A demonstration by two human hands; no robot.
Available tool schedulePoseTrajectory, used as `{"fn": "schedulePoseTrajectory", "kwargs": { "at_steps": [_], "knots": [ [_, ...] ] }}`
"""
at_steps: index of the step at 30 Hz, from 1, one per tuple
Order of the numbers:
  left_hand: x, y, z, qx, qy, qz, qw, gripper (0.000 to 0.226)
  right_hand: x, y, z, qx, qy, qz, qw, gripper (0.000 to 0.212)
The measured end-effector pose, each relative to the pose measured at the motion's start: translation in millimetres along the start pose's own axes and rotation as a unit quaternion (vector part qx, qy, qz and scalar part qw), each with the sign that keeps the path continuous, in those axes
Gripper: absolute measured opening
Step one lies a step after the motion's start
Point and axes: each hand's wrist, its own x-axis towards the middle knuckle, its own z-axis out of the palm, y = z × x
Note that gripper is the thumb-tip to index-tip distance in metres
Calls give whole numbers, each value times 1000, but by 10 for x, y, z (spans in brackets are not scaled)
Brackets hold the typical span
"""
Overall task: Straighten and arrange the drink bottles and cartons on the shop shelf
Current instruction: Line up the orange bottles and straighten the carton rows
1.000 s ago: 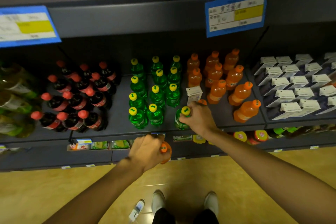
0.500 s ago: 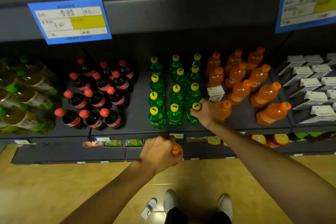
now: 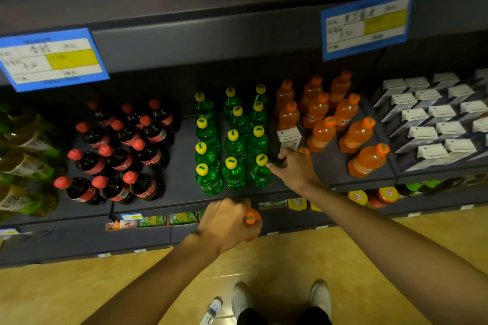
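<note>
**Shelf check: left hand held an orange bottle, right hand at the front green bottle**

We saw the dark shelf (image 3: 182,192) running the full width, with two blue price tags (image 3: 51,59) hanging from the shelf edge above it. On it, left to right: pale tea bottles (image 3: 23,145), a block of red-capped cola bottles (image 3: 118,150), green bottles (image 3: 232,140) in three straight rows, orange bottles (image 3: 327,119), then white cartons (image 3: 435,119) at far right. The orange group looked looser than the green, with its front bottles spread apart.

One stray carton (image 3: 289,137) stood between the green and orange groups, upright, just behind our right hand.

We had the right hand (image 3: 295,169) reaching onto the shelf, fingers loosely spread; a fingertip sat at the yellow cap of the front green bottle (image 3: 261,170) in the right-hand row. We could not tell if it actually touched. An orange cap (image 3: 303,151) showed just past the knuckles; the bottle under it was hidden by the hand.

We had the left hand (image 3: 224,221) in front of the shelf edge, below the green rows, fingers curled round a held orange bottle (image 3: 252,219); only its cap end and a sliver of body showed.

White shoes (image 3: 241,298) stood on the yellow floor (image 3: 79,285) below.
</note>
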Motion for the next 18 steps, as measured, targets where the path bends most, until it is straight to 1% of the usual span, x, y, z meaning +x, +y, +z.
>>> {"fn": "schedulePoseTrajectory", "kwargs": {
  "at_steps": [5,8,13,18],
  "knots": [
    [157,304,1,-2,3,15,1000,38,-151,274,-331,29,73,2,997,28],
    [250,550,16,-1,7,29,1000,38,-241,513,-561,36,95,5,995,25],
    [403,1005,61,-11,-5,45,999,37,-426,904,-905,80,139,27,987,18],
    [592,1419,44,12,8,52,999,38,-644,1254,-1270,51,165,34,984,17]
  ]
}}
